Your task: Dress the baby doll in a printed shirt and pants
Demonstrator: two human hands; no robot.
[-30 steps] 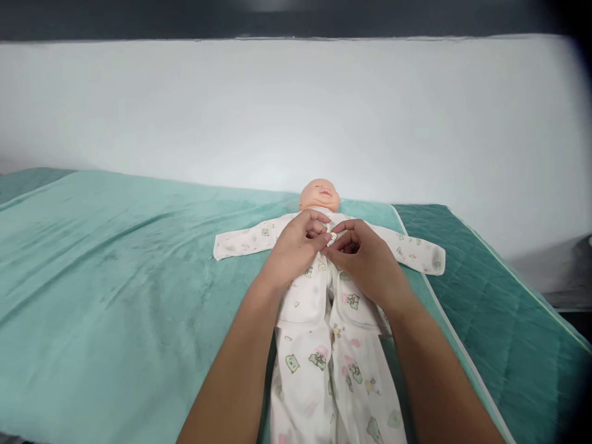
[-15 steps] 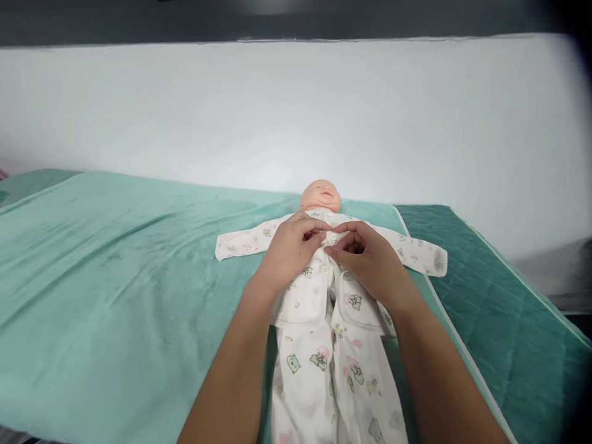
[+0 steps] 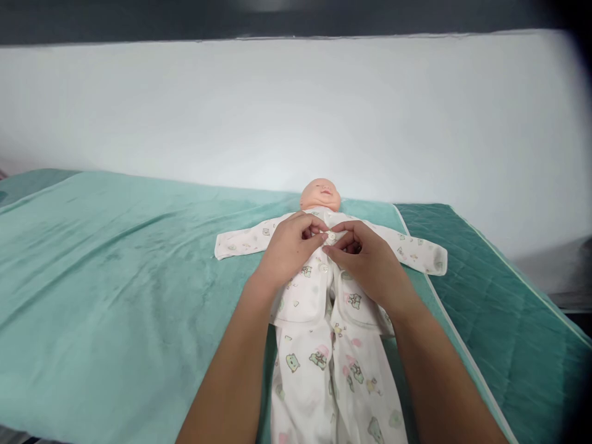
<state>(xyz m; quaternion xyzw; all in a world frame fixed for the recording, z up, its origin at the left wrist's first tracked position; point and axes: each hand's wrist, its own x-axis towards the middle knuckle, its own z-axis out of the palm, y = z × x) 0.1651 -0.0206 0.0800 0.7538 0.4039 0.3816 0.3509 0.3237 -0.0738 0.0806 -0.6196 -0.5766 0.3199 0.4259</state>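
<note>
A baby doll [image 3: 320, 195] lies on its back, dressed in a white printed jacket [image 3: 303, 302] and matching trousers [image 3: 305, 382]. Both sleeves stretch out to the sides. At the chest, my left hand [image 3: 293, 243] pinches the jacket's front edge from the left. My right hand [image 3: 363, 253] pinches the front from the other side, its fingertips close to the left ones. Between them shows a pale button [image 3: 332, 236]. Another button [image 3: 323, 268] sits lower on the front. Below the chest, the jacket's two front panels hang apart. Fingers partly hide the cloth edges.
A light green blanket [image 3: 115, 296] covers the bed under the doll. Darker green quilted bedding [image 3: 499, 320] shows at the right. Behind the bed rises a white wall [image 3: 296, 111] with a dark band along its top.
The fingertips have shifted slightly at the chest, and the button between them shows more plainly. The doll and its clothes lie as before.
</note>
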